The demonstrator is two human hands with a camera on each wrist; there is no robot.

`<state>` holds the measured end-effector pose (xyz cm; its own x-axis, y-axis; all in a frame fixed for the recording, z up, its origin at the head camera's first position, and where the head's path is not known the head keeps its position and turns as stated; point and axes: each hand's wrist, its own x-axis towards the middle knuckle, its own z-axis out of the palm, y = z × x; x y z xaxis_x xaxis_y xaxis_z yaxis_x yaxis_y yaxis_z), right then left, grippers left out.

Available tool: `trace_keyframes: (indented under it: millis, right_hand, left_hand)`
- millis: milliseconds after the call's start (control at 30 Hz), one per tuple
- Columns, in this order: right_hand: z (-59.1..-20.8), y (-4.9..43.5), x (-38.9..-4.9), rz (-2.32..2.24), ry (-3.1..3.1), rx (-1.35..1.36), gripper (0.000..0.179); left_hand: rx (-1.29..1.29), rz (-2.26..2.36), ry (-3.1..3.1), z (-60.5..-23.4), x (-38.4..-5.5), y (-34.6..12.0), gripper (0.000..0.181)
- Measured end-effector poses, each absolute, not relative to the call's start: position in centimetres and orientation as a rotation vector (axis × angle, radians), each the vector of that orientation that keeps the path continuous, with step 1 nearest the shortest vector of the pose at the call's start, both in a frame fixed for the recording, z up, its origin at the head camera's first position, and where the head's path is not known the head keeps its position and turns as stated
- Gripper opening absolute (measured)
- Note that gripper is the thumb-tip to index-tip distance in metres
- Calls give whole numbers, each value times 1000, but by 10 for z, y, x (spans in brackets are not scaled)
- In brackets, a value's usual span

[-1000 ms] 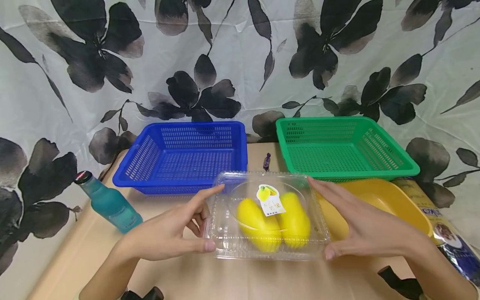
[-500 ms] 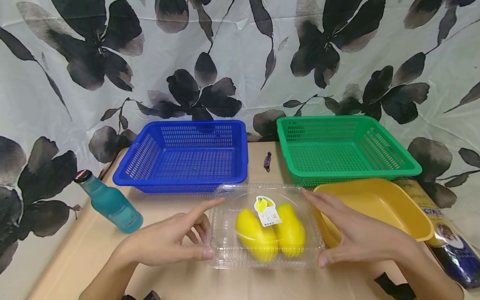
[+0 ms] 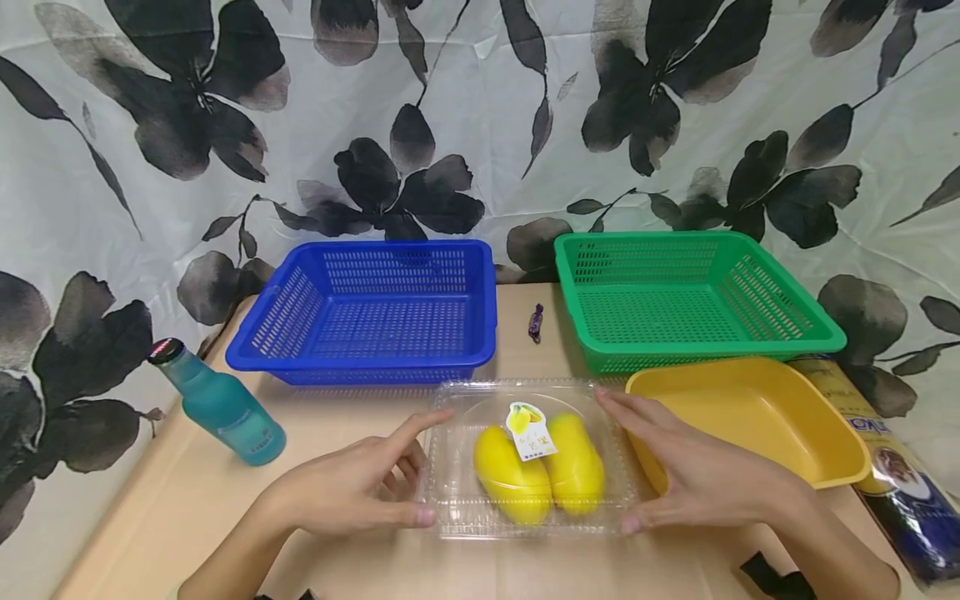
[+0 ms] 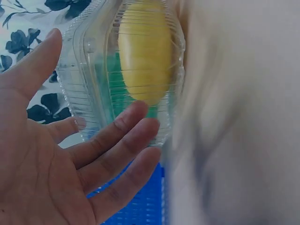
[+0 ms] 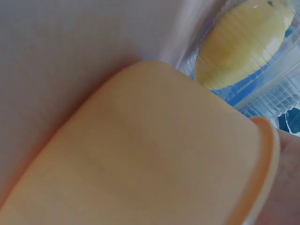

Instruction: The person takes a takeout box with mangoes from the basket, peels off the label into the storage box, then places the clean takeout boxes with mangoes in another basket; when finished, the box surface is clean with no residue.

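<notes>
Container (image 3: 456,500) lies between left grip (image 3: 352,486) and right grip (image 3: 697,467), both spread and uncurled.

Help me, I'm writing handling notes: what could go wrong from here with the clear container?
The right hand is close beside the yellow tray and might nudge it. The clear container looks thin, so a squeeze could buckle it. The yellow fruits inside might shift if it tilts.
</notes>
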<state>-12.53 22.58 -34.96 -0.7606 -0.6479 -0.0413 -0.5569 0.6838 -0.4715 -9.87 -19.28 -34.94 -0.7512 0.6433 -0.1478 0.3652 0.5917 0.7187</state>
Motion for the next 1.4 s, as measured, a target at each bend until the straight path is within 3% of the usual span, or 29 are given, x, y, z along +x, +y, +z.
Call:
trace_keyframes:
  millis: [400, 767, 1133, 1400]
  right_hand:
    - [-355, 219, -129, -675, 2654, -893, 123]
    - [-343, 211, -135, -644, 2629, -984, 122]
    - [-329, 177, -144, -557, 2689, -1194, 83]
    - [-331, 147, -154, -475, 2718, -1586, 52]
  left_hand:
    - [721, 714, 2793, -352, -96, -189, 93]
    - [892, 985, 2605, -370, -118, -193, 116]
    - [875, 986, 2614, -372, -123, -195, 112]
    - [933, 954, 2669, -369, -121, -197, 108]
